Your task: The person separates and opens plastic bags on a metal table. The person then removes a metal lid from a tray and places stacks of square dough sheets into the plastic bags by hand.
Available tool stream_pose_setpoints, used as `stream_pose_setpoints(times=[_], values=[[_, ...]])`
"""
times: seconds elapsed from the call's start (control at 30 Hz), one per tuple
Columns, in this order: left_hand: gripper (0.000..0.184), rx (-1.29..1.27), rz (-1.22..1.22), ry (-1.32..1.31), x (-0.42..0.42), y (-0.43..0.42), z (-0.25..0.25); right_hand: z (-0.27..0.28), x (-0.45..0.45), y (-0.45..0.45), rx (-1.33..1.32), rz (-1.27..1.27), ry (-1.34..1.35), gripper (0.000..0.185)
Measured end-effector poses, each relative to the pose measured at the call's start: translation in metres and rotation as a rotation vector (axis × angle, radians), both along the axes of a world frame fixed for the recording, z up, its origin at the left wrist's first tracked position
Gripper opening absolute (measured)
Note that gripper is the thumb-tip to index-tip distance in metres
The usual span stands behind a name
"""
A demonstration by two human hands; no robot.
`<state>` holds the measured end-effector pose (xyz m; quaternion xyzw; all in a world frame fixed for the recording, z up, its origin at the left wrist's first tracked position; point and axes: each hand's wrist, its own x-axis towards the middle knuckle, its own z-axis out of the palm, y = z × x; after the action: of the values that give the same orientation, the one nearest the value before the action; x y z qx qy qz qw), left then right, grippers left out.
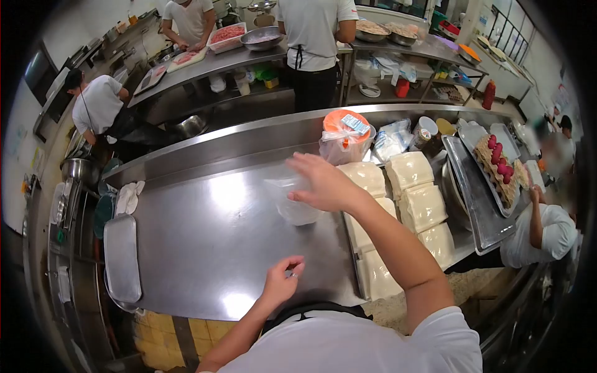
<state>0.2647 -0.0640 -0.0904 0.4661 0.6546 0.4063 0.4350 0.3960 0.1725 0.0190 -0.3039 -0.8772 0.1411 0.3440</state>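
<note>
My right hand (pixel 323 183) reaches over the steel worktable (pixel 186 248) with its fingers spread. Just beneath and beside it stands a translucent plastic bag or tub (pixel 297 210) with something whitish inside; whether the fingers touch it is unclear. My left hand (pixel 283 283) is closed low over the table near my body, its fingers curled round a small greyish thing too small to name. To the right of my hands, a tray holds pale, glossy, dough-like blocks (pixel 413 171) in rows, seemingly under plastic film. My right forearm passes over part of them.
An orange-lidded tub (pixel 345 133) in plastic stands by the table's raised back edge. Right of it are a white bag (pixel 392 140), jars (pixel 425 130) and stacked metal trays (pixel 472 193). An upright tray (pixel 122 258) is at the left end. Several people work nearby.
</note>
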Motion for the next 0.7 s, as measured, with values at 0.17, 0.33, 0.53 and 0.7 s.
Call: stream_pose_setpoints(times=[0.17, 0.33, 0.53, 0.7], values=[[0.024, 0.043, -0.005, -0.099, -0.019, -0.023, -0.005, 0.038, -0.014, 0.000, -0.315, -0.075, -0.069, 0.019], [0.030, -0.009, -0.042, -0.147, -0.049, -0.030, -0.022, 0.131, 0.021, -0.059, -0.362, -0.112, 0.636, 0.017], [0.031, 0.221, -0.131, -0.575, -0.065, 0.003, 0.002, 0.090, 0.036, -0.144, -0.637, -0.334, 0.909, 0.019], [0.021, -0.248, -0.231, -0.608, -0.062, 0.002, 0.028, -0.016, 0.048, -0.208, -0.834, -0.593, 0.860, 0.022]])
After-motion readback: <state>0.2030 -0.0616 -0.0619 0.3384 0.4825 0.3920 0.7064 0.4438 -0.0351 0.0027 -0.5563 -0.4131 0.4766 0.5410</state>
